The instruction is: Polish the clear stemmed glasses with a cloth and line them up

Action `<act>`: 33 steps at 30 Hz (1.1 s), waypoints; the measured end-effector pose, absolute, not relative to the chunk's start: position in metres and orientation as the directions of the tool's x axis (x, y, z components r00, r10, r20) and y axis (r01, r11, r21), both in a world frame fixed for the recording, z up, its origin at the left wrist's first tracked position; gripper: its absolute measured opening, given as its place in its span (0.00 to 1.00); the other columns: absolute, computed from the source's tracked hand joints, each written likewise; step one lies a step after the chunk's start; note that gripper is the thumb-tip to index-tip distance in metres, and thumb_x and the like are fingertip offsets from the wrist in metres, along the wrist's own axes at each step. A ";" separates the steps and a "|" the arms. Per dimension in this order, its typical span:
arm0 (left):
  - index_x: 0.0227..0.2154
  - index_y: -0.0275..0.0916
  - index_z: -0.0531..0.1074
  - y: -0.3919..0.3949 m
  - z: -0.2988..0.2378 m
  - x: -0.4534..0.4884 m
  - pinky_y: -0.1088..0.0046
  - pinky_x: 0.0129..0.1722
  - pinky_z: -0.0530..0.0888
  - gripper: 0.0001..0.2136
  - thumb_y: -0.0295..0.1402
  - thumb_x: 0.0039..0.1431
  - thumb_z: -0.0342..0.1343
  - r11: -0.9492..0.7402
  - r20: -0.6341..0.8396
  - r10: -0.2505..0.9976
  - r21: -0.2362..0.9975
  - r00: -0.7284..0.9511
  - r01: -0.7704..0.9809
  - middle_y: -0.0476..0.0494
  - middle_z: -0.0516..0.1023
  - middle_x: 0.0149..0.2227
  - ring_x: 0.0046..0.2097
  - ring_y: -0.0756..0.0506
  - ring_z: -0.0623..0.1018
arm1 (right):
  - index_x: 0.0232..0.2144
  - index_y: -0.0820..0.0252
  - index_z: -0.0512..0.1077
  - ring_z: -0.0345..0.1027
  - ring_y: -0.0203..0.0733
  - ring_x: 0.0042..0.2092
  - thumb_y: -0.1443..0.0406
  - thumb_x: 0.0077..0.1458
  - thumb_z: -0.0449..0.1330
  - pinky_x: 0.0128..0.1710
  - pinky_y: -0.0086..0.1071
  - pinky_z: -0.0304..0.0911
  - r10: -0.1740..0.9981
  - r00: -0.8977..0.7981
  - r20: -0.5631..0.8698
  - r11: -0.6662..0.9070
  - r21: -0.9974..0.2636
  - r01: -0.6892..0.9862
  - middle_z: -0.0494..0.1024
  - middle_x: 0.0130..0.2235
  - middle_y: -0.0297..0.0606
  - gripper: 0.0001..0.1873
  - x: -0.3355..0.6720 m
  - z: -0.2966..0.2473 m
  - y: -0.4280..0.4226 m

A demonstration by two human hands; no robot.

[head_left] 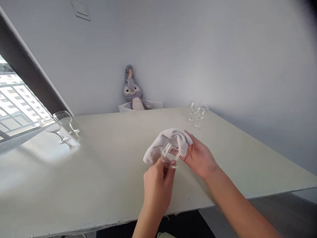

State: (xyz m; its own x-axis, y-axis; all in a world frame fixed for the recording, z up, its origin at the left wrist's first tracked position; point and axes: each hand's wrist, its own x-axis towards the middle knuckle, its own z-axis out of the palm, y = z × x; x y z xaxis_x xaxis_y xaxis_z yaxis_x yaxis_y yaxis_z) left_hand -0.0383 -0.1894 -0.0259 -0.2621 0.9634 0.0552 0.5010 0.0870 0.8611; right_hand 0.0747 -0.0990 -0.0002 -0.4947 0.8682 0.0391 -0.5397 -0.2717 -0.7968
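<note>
My left hand point(158, 180) is closed around the lower part of a clear wine glass point(170, 155), which is tilted with one end facing me. My right hand point(199, 155) is closed on a white cloth point(160, 143), bunched at the far side of the glass and draped over to the left. The cloth touches the glass. Part of the right hand's fingers is hidden behind the glass and the cloth. Both hands are above the near half of the pale table point(99, 185).
Two wine glasses point(64, 138) stand upright at the table's left by the window point(19, 96). Two smaller stemmed glasses point(197, 126) stand at the far right. Behind the far edge, a plush rabbit point(136, 103) sits in a white basket point(156, 105). Walls border the back and right.
</note>
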 end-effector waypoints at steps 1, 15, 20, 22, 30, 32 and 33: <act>0.24 0.40 0.59 -0.189 -0.025 -0.038 0.75 0.24 0.54 0.15 0.44 0.61 0.44 0.067 0.038 0.966 0.918 -0.254 0.391 0.53 0.57 0.20 0.24 0.52 0.56 | 0.32 0.55 0.74 0.70 0.40 0.38 0.57 0.52 0.61 0.36 0.31 0.68 0.912 -0.408 0.053 -0.205 -0.800 -0.563 0.75 0.34 0.33 0.09 0.078 -0.003 -0.100; 0.62 0.57 0.43 -0.192 -0.016 -0.045 0.77 0.27 0.66 0.31 0.53 0.58 0.45 -0.042 -0.048 0.898 0.980 -0.438 -0.195 0.46 0.69 0.45 0.32 0.51 0.72 | 0.30 0.58 0.70 0.63 0.41 0.36 0.62 0.55 0.59 0.35 0.32 0.61 0.821 -0.405 0.403 0.435 -0.900 -0.014 0.68 0.34 0.36 0.05 0.099 0.006 -0.125; 0.61 0.62 0.46 -0.194 -0.017 -0.050 0.66 0.56 0.62 0.30 0.52 0.57 0.47 -0.076 -0.031 0.916 0.966 -0.401 -0.248 0.50 0.54 0.63 0.62 0.43 0.58 | 0.35 0.58 0.71 0.62 0.44 0.45 0.59 0.60 0.53 0.48 0.36 0.59 0.577 -0.777 0.249 0.265 -0.958 -0.110 0.66 0.47 0.40 0.10 0.073 0.013 -0.146; 0.61 0.63 0.47 -0.196 -0.017 -0.051 0.62 0.61 0.56 0.30 0.52 0.57 0.48 -0.084 -0.046 0.900 0.958 -0.433 -0.275 0.52 0.51 0.64 0.65 0.43 0.52 | 0.38 0.57 0.71 0.63 0.42 0.45 0.57 0.65 0.44 0.48 0.36 0.58 0.585 -0.786 0.199 0.104 -0.980 -0.171 0.69 0.44 0.40 0.18 0.068 0.007 -0.146; 0.61 0.61 0.50 -0.193 -0.017 -0.050 0.55 0.58 0.62 0.31 0.52 0.54 0.51 -0.107 0.007 0.912 0.969 -0.410 -0.222 0.51 0.48 0.66 0.64 0.37 0.56 | 0.36 0.57 0.68 0.58 0.35 0.33 0.70 0.46 0.66 0.30 0.26 0.57 0.691 -0.713 0.117 -0.011 -0.985 -0.172 0.66 0.30 0.29 0.14 0.054 -0.009 -0.138; 0.60 0.58 0.53 -0.190 -0.016 -0.053 0.55 0.59 0.60 0.30 0.51 0.54 0.52 -0.091 0.022 0.920 0.983 -0.390 -0.162 0.49 0.48 0.66 0.64 0.36 0.54 | 0.30 0.59 0.67 0.55 0.33 0.31 0.70 0.48 0.64 0.29 0.25 0.54 0.685 -0.720 0.109 0.037 -0.993 -0.115 0.65 0.28 0.28 0.08 0.055 -0.007 -0.136; 0.59 0.56 0.56 -0.188 -0.014 -0.056 0.55 0.60 0.58 0.29 0.51 0.54 0.53 -0.081 0.024 0.918 0.988 -0.396 -0.129 0.49 0.48 0.66 0.65 0.35 0.52 | 0.28 0.60 0.66 0.54 0.33 0.30 0.69 0.51 0.61 0.28 0.26 0.52 0.681 -0.724 0.105 0.067 -0.994 -0.082 0.64 0.27 0.28 0.06 0.056 -0.006 -0.135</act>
State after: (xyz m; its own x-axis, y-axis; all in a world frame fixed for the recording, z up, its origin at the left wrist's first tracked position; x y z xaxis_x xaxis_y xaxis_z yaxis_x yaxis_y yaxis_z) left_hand -0.0556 -0.1883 -0.0140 -0.3964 0.9178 0.0241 -0.1285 -0.0814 0.9884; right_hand 0.0559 -0.1351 -0.0059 -0.7242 0.6814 0.1055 -0.0818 0.0670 -0.9944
